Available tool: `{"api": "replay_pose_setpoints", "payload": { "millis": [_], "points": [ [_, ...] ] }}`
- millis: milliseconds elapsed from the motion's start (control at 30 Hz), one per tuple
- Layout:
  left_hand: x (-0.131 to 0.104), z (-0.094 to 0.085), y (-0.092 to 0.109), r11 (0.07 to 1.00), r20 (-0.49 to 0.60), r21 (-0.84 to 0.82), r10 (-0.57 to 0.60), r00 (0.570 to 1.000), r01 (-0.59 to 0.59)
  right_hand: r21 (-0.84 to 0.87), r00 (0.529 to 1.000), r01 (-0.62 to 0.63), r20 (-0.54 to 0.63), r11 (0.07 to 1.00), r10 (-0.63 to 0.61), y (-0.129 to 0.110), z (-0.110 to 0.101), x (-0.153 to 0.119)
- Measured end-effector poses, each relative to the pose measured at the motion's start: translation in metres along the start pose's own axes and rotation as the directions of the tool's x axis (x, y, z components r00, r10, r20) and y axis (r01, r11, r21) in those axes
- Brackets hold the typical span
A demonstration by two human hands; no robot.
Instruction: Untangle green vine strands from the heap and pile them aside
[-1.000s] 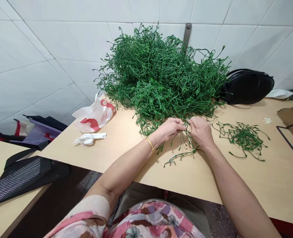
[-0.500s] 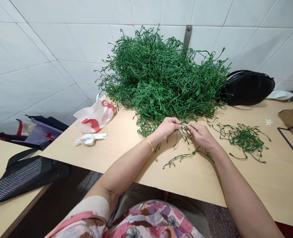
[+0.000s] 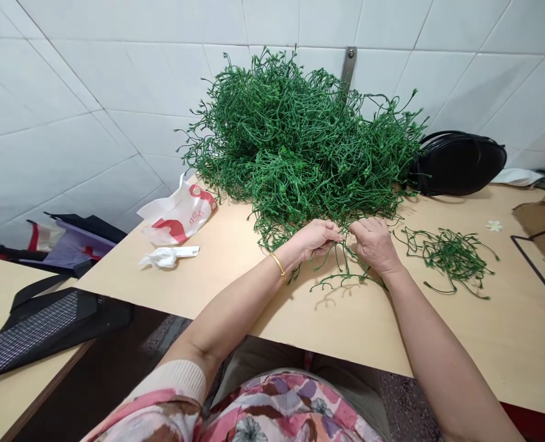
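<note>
My left hand [image 3: 321, 237] pinches green artificial stems at the front edge of a big tangled heap of green plastic stems [image 3: 300, 141]. Close beside it, my right hand [image 3: 374, 244] is closed with curled fingers on the same stems. Thin green stems [image 3: 346, 279] hang below both hands and spread over the table; one branched piece reaches left from under the right wrist. The fingertips partly hide what they grip. To the right of my right hand lies a smaller loose pile of green stems [image 3: 456, 258].
A black bag [image 3: 461, 162] stands right of the heap against the tiled wall. On the left lie a red-and-white plastic bag [image 3: 177, 218] and a crumpled white tissue [image 3: 168, 256]. A small white flower [image 3: 494, 226] and a cardboard piece [image 3: 542, 221] are at the right.
My right hand has turned and risen slightly, its back now more toward me. My left hand has shifted slightly right, and the hanging branched stem has lifted.
</note>
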State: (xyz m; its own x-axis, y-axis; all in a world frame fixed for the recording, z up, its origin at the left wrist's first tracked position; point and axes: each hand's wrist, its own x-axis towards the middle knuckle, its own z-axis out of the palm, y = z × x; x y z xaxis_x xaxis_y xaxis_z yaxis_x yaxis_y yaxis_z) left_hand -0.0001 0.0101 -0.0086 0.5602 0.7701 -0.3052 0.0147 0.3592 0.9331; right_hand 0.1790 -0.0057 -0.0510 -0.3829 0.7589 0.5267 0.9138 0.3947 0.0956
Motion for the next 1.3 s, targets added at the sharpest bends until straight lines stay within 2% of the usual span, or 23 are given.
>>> {"api": "replay_pose_setpoints", "payload": {
  "millis": [67,133,200,333,433,533,633,733,800,867,1067,1133,1300],
  "points": [
    [-0.003,-0.002,0.002,1.000,0.054,0.014,-0.011,0.998,0.010,0.062,0.996,-0.092,0.005,0.994,0.092,0.009,0.003,-0.004],
    [-0.005,-0.003,0.003,0.999,0.066,0.030,0.019,0.998,-0.021,0.170,0.970,-0.238,-0.011,0.956,0.244,0.020,0.005,-0.008],
    [-0.004,-0.004,0.004,0.996,0.012,0.032,0.077,0.997,-0.077,0.314,0.921,-0.357,-0.041,0.880,0.388,0.025,0.004,-0.010],
    [0.004,-0.005,0.001,0.994,-0.102,0.034,0.106,0.989,-0.103,0.581,0.856,-0.428,0.014,0.692,0.517,0.013,-0.005,-0.003],
    [0.009,-0.007,-0.003,0.994,-0.135,0.056,0.101,0.986,-0.094,0.742,0.841,-0.429,0.119,0.515,0.528,0.002,-0.011,0.002],
    [0.008,-0.009,-0.004,0.994,-0.131,0.050,0.104,0.986,-0.098,0.869,0.867,-0.386,0.228,0.309,0.443,-0.004,-0.013,0.003],
    [0.004,-0.008,-0.002,0.994,-0.122,0.039,0.107,0.987,-0.103,0.918,0.868,-0.388,0.333,0.085,0.368,-0.008,-0.014,0.003],
    [0.001,-0.005,0.000,0.994,-0.109,0.027,0.106,0.988,-0.104,0.917,0.863,-0.398,0.384,-0.027,0.328,-0.009,-0.016,0.002],
    [0.000,-0.004,0.000,0.994,-0.095,0.013,0.111,0.989,-0.110,0.919,0.867,-0.392,0.380,-0.028,0.322,-0.010,-0.017,0.001],
    [0.000,-0.004,0.000,0.993,-0.087,0.002,0.117,0.989,-0.117,0.922,0.875,-0.387,0.361,0.021,0.322,-0.010,-0.017,0.000],
    [-0.001,-0.006,-0.001,0.989,-0.066,-0.010,0.144,0.987,-0.145,0.904,0.926,-0.315,0.227,0.288,0.302,-0.012,-0.022,-0.001],
    [-0.001,-0.006,-0.001,0.989,-0.057,-0.008,0.145,0.988,-0.146,0.904,0.935,-0.291,0.200,0.312,0.292,-0.013,-0.023,-0.001],
    [0.000,-0.007,-0.001,0.989,-0.052,-0.006,0.148,0.988,-0.149,0.912,0.939,-0.282,0.199,0.298,0.279,-0.012,-0.025,-0.002]
  ]
}}
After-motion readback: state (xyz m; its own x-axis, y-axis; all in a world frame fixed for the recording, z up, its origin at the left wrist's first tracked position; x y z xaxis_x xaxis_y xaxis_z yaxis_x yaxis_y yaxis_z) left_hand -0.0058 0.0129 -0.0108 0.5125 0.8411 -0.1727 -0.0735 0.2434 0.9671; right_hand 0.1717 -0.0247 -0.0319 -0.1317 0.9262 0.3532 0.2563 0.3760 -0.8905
